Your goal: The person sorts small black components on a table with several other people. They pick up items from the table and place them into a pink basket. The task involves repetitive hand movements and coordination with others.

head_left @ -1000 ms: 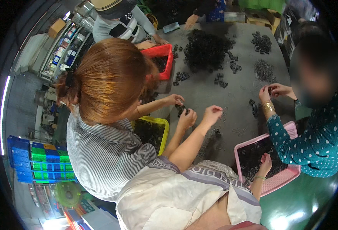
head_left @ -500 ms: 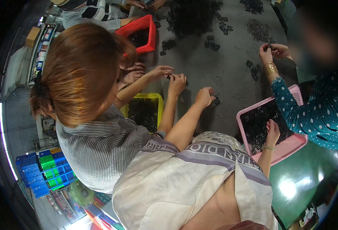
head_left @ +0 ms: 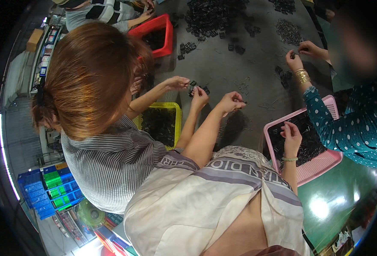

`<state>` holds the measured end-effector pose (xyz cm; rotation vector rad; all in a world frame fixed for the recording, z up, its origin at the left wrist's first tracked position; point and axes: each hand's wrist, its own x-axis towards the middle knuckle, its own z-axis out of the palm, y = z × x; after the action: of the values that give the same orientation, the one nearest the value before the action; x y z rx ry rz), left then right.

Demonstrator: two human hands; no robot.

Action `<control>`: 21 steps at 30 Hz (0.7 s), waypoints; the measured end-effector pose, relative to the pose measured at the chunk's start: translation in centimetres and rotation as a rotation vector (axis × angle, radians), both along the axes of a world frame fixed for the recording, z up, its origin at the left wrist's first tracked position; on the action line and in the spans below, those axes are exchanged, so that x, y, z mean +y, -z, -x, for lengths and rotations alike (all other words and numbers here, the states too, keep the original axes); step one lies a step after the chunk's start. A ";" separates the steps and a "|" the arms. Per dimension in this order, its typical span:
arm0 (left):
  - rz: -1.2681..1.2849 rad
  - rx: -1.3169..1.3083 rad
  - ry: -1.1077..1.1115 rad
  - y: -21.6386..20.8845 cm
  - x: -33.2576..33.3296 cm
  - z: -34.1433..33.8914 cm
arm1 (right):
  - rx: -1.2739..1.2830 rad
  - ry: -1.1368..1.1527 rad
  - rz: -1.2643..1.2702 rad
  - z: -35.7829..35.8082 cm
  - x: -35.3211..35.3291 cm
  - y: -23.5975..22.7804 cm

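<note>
My left hand [head_left: 232, 103] is closed over the dark table [head_left: 256, 81], its fingertips pinching a small black piece [head_left: 245, 102], mostly hidden by the fingers. Thin bent wire pieces [head_left: 242, 85] lie just beyond it. To the right, my right hand [head_left: 292, 138], with a bracelet at the wrist, is raised over the left part of a pink basket [head_left: 321, 168]. Its fingers are loosely bent and a little apart, and I see nothing between them. Many small black plastic pieces [head_left: 310, 145] fill that basket.
A person in a striped shirt [head_left: 107, 170] works close at my left, beside a yellow basket [head_left: 179, 123]. Across on the right, a dotted sleeve [head_left: 338, 123] reaches over the table. A red basket [head_left: 170, 36], a black heap [head_left: 205, 19] and a wire pile [head_left: 288, 32] stand farther off.
My right hand has lifted and moved left and away from me over the pink basket. My left hand has shifted slightly right and farther. The person at my left has separated the hands slightly.
</note>
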<state>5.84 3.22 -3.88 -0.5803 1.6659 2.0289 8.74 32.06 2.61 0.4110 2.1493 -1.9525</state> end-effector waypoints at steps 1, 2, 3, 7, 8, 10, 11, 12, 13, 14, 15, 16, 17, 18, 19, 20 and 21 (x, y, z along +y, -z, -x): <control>-0.119 -0.019 -0.031 -0.9 -0.4 0.0 | 0.034 -0.049 -0.001 0.2 -0.9 -0.5; -0.241 -0.035 -0.055 -1.5 -0.5 0.1 | 0.071 -0.092 -0.006 0.5 -1.6 -0.8; -0.364 -0.051 -0.078 -1.8 -0.6 0.1 | 0.093 -0.143 -0.023 0.6 -2.4 -1.3; -0.644 0.024 0.033 -2.6 0.0 -0.1 | 0.178 -0.317 -0.085 1.4 -4.7 -2.0; -0.648 0.021 0.067 -3.4 0.4 -0.2 | 0.240 -0.352 -0.106 1.6 -5.3 -2.3; -0.632 0.021 0.144 -4.8 1.1 -0.2 | 0.369 -0.424 -0.148 2.1 -6.6 -3.0; -0.613 0.025 0.186 -5.1 1.4 -0.1 | 0.354 -0.474 -0.173 2.4 -7.1 -3.3; -0.594 0.028 0.228 -5.4 1.5 0.0 | 0.333 -0.504 -0.201 2.6 -7.3 -3.5; -0.570 0.048 0.274 -5.3 1.5 0.2 | 0.312 -0.535 -0.229 2.8 -7.4 -3.6; -0.562 0.046 0.254 -5.3 1.5 0.3 | 0.290 -0.566 -0.257 3.0 -7.5 -3.8; -0.554 0.044 0.234 -5.2 1.5 0.3 | 0.283 -0.532 -0.238 3.1 -7.7 -3.7; -0.549 0.042 0.218 -5.2 1.5 0.5 | 0.247 -0.486 -0.210 3.2 -7.7 -3.0; -0.528 0.002 0.218 -5.6 1.6 0.7 | 0.210 -0.442 -0.182 3.4 -7.7 -2.0; -0.507 -0.037 0.219 -6.2 1.7 0.8 | 0.174 -0.398 -0.154 3.7 -7.7 -1.4; -0.482 -0.075 0.217 -6.5 1.7 0.8 | 0.083 -0.339 -0.037 3.8 -7.9 -1.5; -0.458 -0.079 0.232 -6.2 1.7 0.7 | -0.007 -0.279 0.079 3.9 -8.2 -1.6; -0.434 -0.083 0.247 -5.7 1.9 0.5 | -0.098 -0.218 0.194 4.0 -8.4 -1.7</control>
<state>5.38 5.15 1.83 -0.2864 1.1330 2.0594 4.77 23.68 4.27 0.2232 1.8392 -1.9499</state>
